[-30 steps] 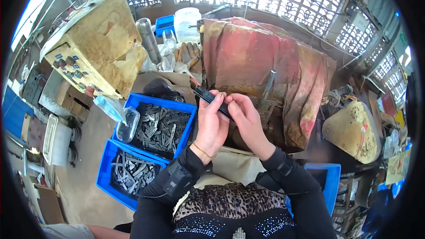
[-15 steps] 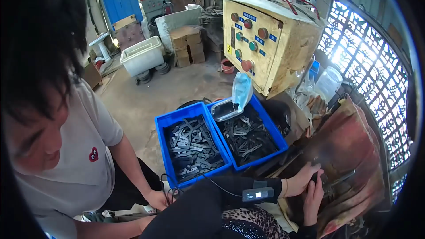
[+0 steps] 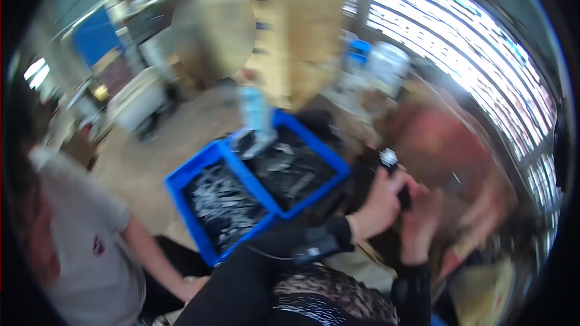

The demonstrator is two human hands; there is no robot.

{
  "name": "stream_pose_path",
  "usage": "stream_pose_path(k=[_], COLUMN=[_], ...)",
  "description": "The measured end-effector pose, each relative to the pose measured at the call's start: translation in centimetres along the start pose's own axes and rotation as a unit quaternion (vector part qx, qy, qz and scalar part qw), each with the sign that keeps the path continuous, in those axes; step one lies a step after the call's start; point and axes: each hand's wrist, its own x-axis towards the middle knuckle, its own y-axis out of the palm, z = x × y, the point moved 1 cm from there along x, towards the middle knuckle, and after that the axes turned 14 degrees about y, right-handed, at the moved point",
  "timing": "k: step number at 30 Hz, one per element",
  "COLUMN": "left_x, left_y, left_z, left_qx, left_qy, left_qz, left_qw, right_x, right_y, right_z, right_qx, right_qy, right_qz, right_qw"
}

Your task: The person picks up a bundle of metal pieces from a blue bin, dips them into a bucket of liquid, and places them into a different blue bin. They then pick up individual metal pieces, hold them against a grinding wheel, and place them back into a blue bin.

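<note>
The picture is smeared by motion. My left hand [image 3: 382,200] is closed, its fingers curled round a small black object [image 3: 403,197] whose kind I cannot make out. Just above the fingers a black piece with a bright, shiny top [image 3: 388,158] sticks up; whether it belongs to the same object I cannot tell. My right hand [image 3: 421,226] is raised close beside the left, against the black object's right side. Its fingers are too blurred to read. Behind both hands spreads a reddish-brown stained sheet [image 3: 432,136].
Left of my hands stand two blue bins, a left one [image 3: 212,252] and a right one [image 3: 344,168], with many flat metal pieces. A pale blue mask [image 3: 256,108] hangs above them. Behind rises a yellowish control box [image 3: 311,42]. A person in a light shirt [image 3: 90,235] is close at left.
My view has swung to the right, so the bins and control box sit further left. My hands have come up, still close together, and the shiny-topped black piece now shows above them.
</note>
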Motion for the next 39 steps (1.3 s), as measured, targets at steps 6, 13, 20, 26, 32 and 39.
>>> stream_pose_path(k=[6, 13, 20, 26, 32, 39], left_x=[-2.1, -4.3, -8.3, -11.3, -12.7, -9.6], left_y=[1.0, 0.7, 0.2, 0.1, 0.4, -0.8], left_z=[0.3, 2.2, 5.7, 8.1, 8.9, 6.9], left_qx=[-0.032, 0.101, 0.171, 0.189, 0.229, 0.388], left_qy=[-0.065, -0.13, -0.249, -0.312, -0.314, -0.333], left_qz=[0.03, 0.104, 0.145, 0.165, 0.22, 0.345], left_qw=[0.997, 0.981, 0.942, 0.916, 0.895, 0.787], right_x=[1.0, -5.1, -9.1, -11.6, -13.4, -19.0], right_y=[0.9, -4.5, -8.8, -12.9, -14.6, -21.2], right_z=[0.0, 0.3, -0.3, -3.0, -3.4, -0.1], right_qx=[0.045, -0.502, -0.61, -0.536, -0.456, -0.554], right_qy=[0.015, -0.284, -0.091, -0.195, -0.182, -0.055], right_qz=[-0.01, -0.069, -0.136, -0.218, -0.261, -0.38], right_qw=[0.999, 0.814, 0.775, 0.792, 0.831, 0.739])
